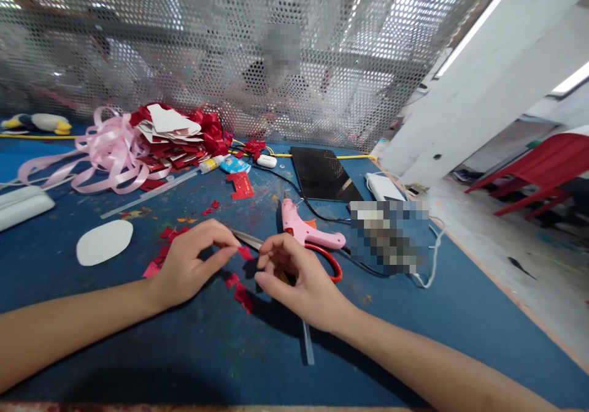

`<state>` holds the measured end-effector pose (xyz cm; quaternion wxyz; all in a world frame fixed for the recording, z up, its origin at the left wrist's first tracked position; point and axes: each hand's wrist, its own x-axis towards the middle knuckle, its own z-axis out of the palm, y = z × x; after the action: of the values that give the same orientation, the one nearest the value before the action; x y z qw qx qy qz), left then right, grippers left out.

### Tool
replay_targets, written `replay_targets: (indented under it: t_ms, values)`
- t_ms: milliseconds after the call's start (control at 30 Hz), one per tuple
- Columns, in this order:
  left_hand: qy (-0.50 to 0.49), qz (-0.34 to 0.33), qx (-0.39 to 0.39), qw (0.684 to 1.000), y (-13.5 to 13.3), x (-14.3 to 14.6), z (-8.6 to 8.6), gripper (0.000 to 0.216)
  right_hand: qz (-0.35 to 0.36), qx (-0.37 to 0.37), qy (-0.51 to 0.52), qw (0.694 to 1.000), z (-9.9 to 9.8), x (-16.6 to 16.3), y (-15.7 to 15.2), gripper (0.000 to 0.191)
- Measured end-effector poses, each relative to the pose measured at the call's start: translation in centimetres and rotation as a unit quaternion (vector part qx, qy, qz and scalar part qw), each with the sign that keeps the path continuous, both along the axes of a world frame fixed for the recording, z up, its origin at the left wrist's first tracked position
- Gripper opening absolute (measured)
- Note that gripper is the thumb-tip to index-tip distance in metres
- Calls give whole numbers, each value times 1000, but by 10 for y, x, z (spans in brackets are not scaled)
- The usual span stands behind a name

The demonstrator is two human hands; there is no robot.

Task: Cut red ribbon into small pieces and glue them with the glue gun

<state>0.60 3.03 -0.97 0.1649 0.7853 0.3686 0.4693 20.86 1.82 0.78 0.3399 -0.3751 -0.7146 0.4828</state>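
My left hand [193, 262] pinches a small red paper scrap [245, 252] between thumb and fingertips, just above the blue table [138, 350]. My right hand [294, 280] is curled beside it, closed around scissors with red handles [332, 263]; their metal blades [246, 238] point left, behind the scrap. More red scraps [242, 292] lie on the table under and between both hands. A glue stick [307, 341] pokes out below my right wrist.
A pink glue gun [308, 229] lies behind my right hand, its black cord running back. A white oval cutout [103, 242] sits at left. Pink ribbon [103, 154] and a heap of red pieces [177, 136] fill the back left. A dark tablet [322, 176] lies before the mesh screen.
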Motion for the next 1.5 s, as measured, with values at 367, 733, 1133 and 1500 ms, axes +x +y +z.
replay_targets:
  t_ms: [367, 733, 1133, 1500]
  values:
    - [135, -76, 221, 963, -11, -4, -3, 12, 62, 97, -33, 993, 1, 4, 4, 8]
    - [151, -24, 271, 951, -16, -1, -2, 13, 22, 78, -34, 996, -3, 3, 2, 7]
    - [194, 14, 249, 949, -15, 4, 1, 7, 2, 152, -82, 985, -5, 2, 1, 8]
    - [254, 36, 348, 902, -14, 6, -3, 7, -3, 207, -142, 968, -5, 0, -1, 10]
